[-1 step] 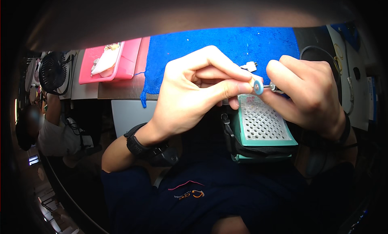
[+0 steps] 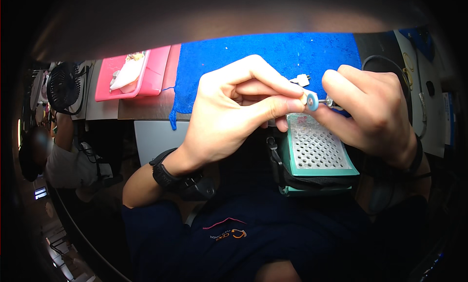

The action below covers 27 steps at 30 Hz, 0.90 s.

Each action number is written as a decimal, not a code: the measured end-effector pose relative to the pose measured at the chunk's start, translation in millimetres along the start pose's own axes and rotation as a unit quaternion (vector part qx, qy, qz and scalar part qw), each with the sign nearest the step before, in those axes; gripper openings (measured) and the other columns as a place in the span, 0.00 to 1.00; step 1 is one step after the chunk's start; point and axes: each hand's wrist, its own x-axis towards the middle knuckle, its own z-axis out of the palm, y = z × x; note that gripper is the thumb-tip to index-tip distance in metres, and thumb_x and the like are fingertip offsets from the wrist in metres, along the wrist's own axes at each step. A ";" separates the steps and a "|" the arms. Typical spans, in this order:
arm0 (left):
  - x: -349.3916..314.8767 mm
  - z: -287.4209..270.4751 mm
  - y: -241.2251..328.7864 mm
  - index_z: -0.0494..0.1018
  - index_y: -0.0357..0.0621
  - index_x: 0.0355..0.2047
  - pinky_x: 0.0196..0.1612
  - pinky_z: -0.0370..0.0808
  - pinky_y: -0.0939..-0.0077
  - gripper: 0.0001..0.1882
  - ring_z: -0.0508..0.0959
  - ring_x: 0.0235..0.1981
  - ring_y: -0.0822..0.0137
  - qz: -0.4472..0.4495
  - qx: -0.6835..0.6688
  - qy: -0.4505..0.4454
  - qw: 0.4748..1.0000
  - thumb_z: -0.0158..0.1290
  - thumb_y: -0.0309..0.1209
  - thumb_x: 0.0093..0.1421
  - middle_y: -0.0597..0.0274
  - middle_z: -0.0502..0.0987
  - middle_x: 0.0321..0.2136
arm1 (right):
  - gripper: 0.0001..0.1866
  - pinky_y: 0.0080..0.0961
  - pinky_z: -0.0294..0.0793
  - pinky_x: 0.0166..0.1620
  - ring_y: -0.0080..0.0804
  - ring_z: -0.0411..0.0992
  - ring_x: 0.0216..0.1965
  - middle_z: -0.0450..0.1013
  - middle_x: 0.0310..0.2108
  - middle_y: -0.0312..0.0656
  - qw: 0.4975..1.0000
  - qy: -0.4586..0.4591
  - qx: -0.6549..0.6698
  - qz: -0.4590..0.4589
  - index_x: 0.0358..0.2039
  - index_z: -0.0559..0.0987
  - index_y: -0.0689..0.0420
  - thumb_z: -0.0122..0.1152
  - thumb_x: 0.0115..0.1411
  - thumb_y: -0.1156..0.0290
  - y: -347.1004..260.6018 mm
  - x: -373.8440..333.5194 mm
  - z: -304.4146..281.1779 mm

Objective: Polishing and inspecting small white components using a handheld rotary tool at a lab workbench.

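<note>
My left hand point(image 2: 231, 109) pinches a small off-white piece point(image 2: 305, 97) between thumb and fingertips; the fingers hide most of it. Closed round a rotary handpiece point(image 2: 330, 103), my right hand point(image 2: 370, 106) covers nearly all of its body. From the handpiece's metal shank sticks out a light-blue polishing wheel point(image 2: 312, 101), right up against the off-white piece; whether they touch I cannot tell. Both hands are close together above the near edge of a blue towel point(image 2: 234, 50). Beneath them sits a green box with a perforated metal top point(image 2: 319, 148).
Small white pronged pieces point(image 2: 302, 80) lie on the towel behind my hands. A pink tray point(image 2: 156, 87) with a white item and small parts stands at the left. Farther left are a black fan point(image 2: 65, 87) and another person point(image 2: 68, 160). A grey cable point(image 2: 385, 58) curves at the right.
The blue wheel has turned slightly and now shows more edge-on. My right hand has shifted a little with the handpiece; my left hand stays in place.
</note>
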 end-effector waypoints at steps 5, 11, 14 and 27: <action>0.1 0.7 0.7 0.77 0.32 0.40 0.34 0.81 0.80 0.06 0.84 0.30 0.70 0.003 0.005 0.002 1.000 0.61 0.17 0.62 0.51 0.85 0.37 | 0.15 0.30 0.60 0.18 0.33 0.65 0.15 0.63 0.18 0.39 1.000 -0.003 0.002 0.000 0.27 0.75 0.61 0.75 0.45 0.75 -1.2 -0.3 1.0; 0.8 1.9 0.8 0.78 0.32 0.40 0.34 0.80 0.81 0.07 0.84 0.30 0.71 0.005 0.011 0.002 1.000 0.61 0.16 0.62 0.51 0.85 0.37 | 0.14 0.31 0.60 0.18 0.34 0.65 0.15 0.63 0.18 0.40 1.000 -0.009 0.007 0.008 0.27 0.74 0.61 0.74 0.47 0.75 0.0 -0.2 -1.2; 0.7 1.4 0.6 0.78 0.32 0.40 0.34 0.80 0.82 0.07 0.83 0.30 0.71 0.002 0.008 0.003 1.000 0.61 0.16 0.62 0.51 0.85 0.37 | 0.14 0.32 0.61 0.18 0.34 0.66 0.16 0.63 0.18 0.40 1.000 -0.015 0.001 0.001 0.27 0.74 0.61 0.74 0.46 0.76 -1.5 -0.4 -0.9; 0.9 2.1 1.2 0.78 0.34 0.42 0.31 0.79 0.83 0.08 0.83 0.29 0.72 0.003 0.021 0.006 1.000 0.62 0.18 0.62 0.53 0.85 0.37 | 0.16 0.31 0.61 0.19 0.35 0.66 0.16 0.63 0.18 0.40 1.000 -0.009 0.010 0.014 0.27 0.74 0.61 0.76 0.44 0.75 1.6 0.5 -0.9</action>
